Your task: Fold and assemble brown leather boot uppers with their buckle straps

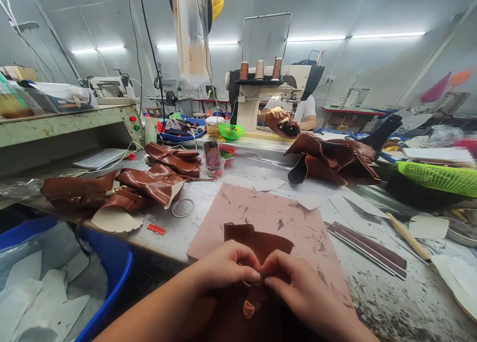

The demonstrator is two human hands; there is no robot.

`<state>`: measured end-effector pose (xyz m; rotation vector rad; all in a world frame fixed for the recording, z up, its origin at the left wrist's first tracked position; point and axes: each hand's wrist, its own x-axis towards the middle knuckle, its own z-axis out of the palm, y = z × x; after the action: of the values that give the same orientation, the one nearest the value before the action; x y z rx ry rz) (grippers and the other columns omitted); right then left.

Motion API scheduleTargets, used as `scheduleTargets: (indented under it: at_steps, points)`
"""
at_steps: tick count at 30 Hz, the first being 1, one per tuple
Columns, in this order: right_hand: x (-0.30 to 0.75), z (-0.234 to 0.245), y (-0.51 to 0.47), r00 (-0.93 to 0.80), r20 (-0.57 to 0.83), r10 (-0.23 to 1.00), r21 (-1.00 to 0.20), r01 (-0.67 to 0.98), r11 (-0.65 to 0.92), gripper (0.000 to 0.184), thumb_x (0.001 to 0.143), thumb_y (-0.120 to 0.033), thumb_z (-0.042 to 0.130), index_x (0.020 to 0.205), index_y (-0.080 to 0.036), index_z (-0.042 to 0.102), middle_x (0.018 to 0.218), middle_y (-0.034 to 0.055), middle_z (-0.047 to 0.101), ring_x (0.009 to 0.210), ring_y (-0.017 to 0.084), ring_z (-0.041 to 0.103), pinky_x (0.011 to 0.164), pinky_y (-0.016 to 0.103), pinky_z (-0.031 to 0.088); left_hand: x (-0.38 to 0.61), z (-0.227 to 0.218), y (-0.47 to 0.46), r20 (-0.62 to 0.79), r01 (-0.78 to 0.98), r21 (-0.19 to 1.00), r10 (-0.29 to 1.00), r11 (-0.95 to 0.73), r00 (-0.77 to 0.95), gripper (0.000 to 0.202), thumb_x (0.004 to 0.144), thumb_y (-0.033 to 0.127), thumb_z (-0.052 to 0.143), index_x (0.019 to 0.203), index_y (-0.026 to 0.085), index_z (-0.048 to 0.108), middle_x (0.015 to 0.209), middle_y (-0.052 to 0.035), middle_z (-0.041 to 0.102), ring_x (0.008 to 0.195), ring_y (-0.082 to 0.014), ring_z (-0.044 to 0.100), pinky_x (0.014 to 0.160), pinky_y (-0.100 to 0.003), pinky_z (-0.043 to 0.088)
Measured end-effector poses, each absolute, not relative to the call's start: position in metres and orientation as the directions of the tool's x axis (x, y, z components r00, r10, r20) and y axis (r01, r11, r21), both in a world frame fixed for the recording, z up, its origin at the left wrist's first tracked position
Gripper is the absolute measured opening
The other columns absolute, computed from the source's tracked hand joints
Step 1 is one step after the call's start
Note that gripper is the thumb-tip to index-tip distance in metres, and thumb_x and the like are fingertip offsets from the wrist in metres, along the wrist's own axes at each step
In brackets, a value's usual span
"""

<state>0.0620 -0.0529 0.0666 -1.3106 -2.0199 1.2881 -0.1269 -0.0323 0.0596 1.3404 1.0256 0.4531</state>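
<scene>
Both hands meet at the near edge of a pinkish work board [212, 213]. My left hand [231, 265] pinches a brown leather piece [261, 240] between thumb and fingers. Right beside it, my right hand [285, 277] is closed on the same leather, fingertips almost touching the left ones. The leather's wide part stands up beyond the fingers. A narrow strap end [250, 304] with a lighter tan tip hangs below them. Whatever small detail lies between the fingertips is hidden.
Brown leather boot pieces [164, 178] lie at left, more leather uppers [335, 158] at right. A blue bin [122, 277] stands front left. Leather strips [368, 247] and a wooden-handled tool [408, 235] lie right. Behind, a person [307, 111] works at a sewing machine [248, 108].
</scene>
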Motion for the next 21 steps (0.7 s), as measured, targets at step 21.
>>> scheduleTargets:
  at_steps: [21]
  points:
    - [0.09, 0.056, -0.052, -0.362, 0.136, 0.922, -0.852, 0.433, 0.295, 0.019, 0.073, -0.04, 0.061, 0.074, -0.022, 0.055, 0.074, 0.0013, 0.058, 0.064, 0.015, 0.052, 0.058, 0.025, 0.043, -0.129, 0.064, -0.027, -0.349, 0.051, 0.934, 0.877, 0.353, 0.329, 0.033, 0.051, 0.038, 0.073, 0.06, 0.014, 0.052, 0.055, 0.0043, 0.05, 0.054, -0.0081, 0.041, 0.055, -0.021, 0.031]
